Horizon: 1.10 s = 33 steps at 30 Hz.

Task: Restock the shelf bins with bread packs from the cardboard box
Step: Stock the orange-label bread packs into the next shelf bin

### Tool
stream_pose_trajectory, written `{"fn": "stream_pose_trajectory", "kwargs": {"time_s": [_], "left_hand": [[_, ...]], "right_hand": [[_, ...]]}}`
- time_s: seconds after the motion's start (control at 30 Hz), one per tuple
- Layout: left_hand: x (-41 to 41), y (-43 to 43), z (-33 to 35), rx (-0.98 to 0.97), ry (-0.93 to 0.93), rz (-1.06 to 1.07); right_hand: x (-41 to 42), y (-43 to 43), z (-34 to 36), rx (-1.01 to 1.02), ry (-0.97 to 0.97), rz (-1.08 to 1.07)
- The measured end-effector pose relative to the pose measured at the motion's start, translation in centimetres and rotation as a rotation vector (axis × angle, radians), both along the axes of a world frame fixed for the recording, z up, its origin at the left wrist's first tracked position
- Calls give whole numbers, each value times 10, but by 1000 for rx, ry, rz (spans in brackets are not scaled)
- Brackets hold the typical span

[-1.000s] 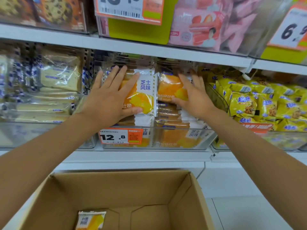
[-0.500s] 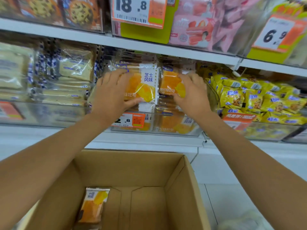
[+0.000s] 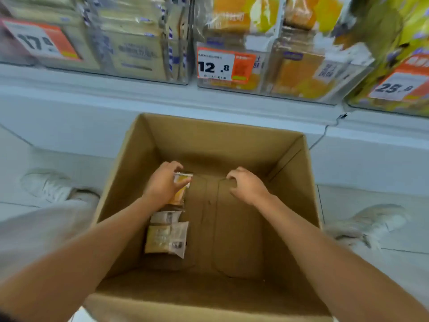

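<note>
Both my arms reach down into an open cardboard box (image 3: 294,163) on the floor. My left hand (image 3: 162,184) grips an orange and white bread pack (image 3: 181,189) lying at the box's bottom left. A second bread pack (image 3: 166,237), pale yellow with clear edges, lies just nearer to me. My right hand (image 3: 246,184) hovers over the bare box bottom with its fingers loosely curled and holds nothing. Above the box, a clear shelf bin (image 3: 267,89) with a 12.8 price tag (image 3: 222,66) holds several orange bread packs.
A bin of pale bread packs (image 3: 134,43) with a 17.8 tag stands at the left, a bin of yellow packs (image 3: 399,66) at the right. The white shelf base (image 3: 69,108) runs behind the box. My white shoes (image 3: 51,185) flank the box.
Both hands have left the orange packs in the shelf bin and dropped into the box. The left hand has taken hold of a pack there. The view has tilted down.
</note>
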<state>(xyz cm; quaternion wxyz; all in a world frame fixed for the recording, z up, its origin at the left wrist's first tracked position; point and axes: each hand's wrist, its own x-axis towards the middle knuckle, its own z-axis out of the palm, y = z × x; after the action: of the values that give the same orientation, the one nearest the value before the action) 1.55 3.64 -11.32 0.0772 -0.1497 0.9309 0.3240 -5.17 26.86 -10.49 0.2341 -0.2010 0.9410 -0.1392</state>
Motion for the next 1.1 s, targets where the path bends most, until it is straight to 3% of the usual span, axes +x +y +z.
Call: {"fn": "stream_pose_trajectory", "kwargs": {"time_s": [0.27, 0.47, 0.57, 0.63, 0.77, 0.87, 0.97, 1.03, 1.1], "left_hand": [[56, -16, -112, 257, -565, -79], [59, -27, -136, -34, -676, -185], [53, -25, -134, -186, -713, -351], [47, -21, -130, -45, -706, -315], [22, -9, -102, 337, -554, 51], [6, -3, -68, 736, -750, 237], [2, 2, -45, 887, -865, 272], [-1, 6, -38, 827, -730, 247], [-6, 7, -26, 958, -550, 284]], "right_hand": [[40, -1, -105, -24, -422, -142], [47, -7, -114, -37, -456, -125], [53, -11, -107, 17, -337, 50], [62, -14, -99, 13, -204, 213], [74, -13, -86, -17, 24, 470], [67, -9, -76, -90, 139, 443], [51, -8, -53, -279, 34, 158], [36, -7, -40, -364, -145, -13], [20, -3, -31, -412, -353, -87]]}}
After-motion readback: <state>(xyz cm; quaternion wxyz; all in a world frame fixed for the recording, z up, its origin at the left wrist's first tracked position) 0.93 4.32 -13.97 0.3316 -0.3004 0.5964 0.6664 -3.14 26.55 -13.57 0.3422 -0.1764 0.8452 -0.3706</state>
